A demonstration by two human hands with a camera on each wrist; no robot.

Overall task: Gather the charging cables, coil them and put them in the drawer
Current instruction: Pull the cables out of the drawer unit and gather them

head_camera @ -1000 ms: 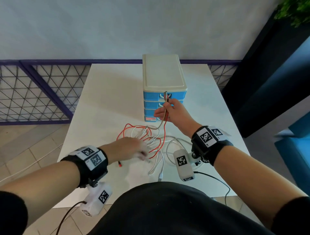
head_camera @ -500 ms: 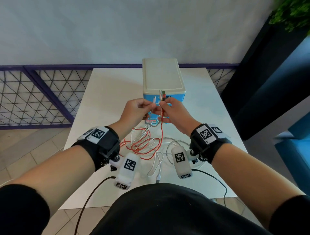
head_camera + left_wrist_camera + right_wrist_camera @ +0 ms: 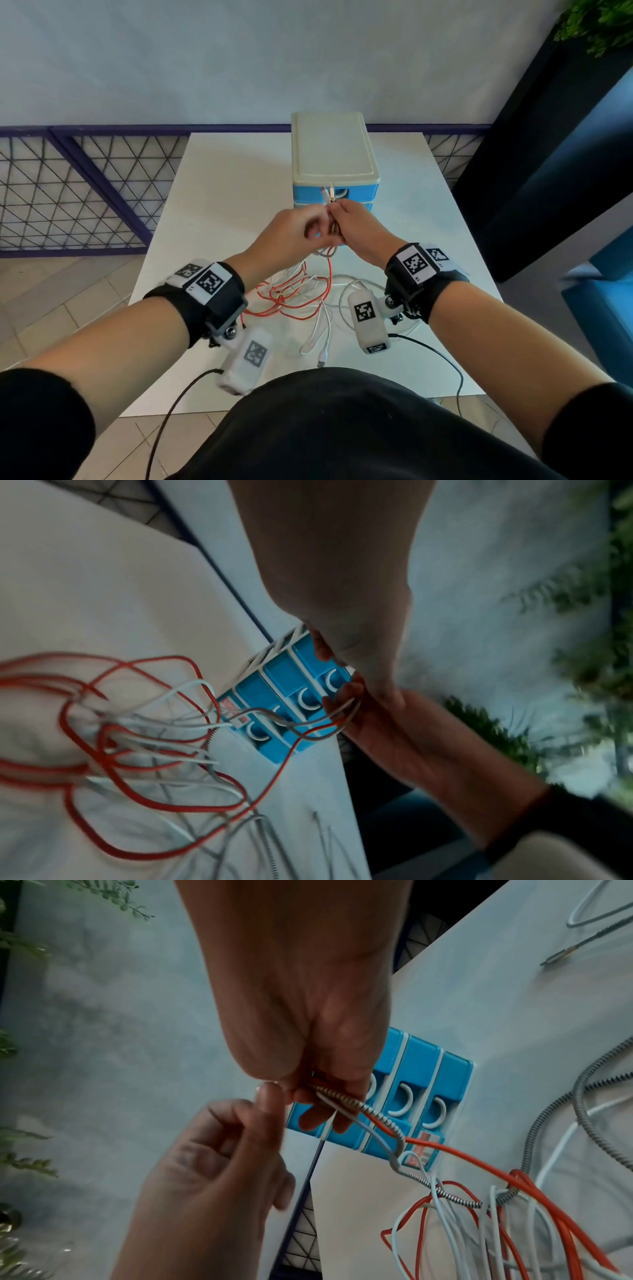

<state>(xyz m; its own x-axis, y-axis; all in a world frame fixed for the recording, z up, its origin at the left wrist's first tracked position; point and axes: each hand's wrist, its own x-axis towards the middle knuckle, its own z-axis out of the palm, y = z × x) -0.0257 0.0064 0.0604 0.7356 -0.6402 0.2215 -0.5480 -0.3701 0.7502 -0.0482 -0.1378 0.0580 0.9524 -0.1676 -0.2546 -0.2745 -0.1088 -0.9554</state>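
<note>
My right hand [image 3: 356, 226] is raised in front of the blue drawer unit [image 3: 334, 154] and grips several cable ends together, their plugs [image 3: 328, 196] sticking up above the fist. In the right wrist view a braided cable [image 3: 377, 1112], a white one and a red cable [image 3: 462, 1153] run out of that right hand [image 3: 308, 1001]. My left hand [image 3: 294, 233] is blurred against it, its fingers [image 3: 240, 1123] loosely curled, with no cable seen in it. The cables hang down to a red, white and grey tangle [image 3: 294, 294] on the white table [image 3: 222, 188]. All drawers [image 3: 428, 1083] look closed.
A white plug end [image 3: 322, 361] lies near the table's front edge. A braided loop [image 3: 344, 298] lies on the table under my right wrist. A purple mesh railing [image 3: 68, 192] stands left, a dark panel [image 3: 548, 154] right.
My left hand rose from the tangle on the table, carrying a white cable end up beside the right hand. That end now stands with the others above the right hand.
</note>
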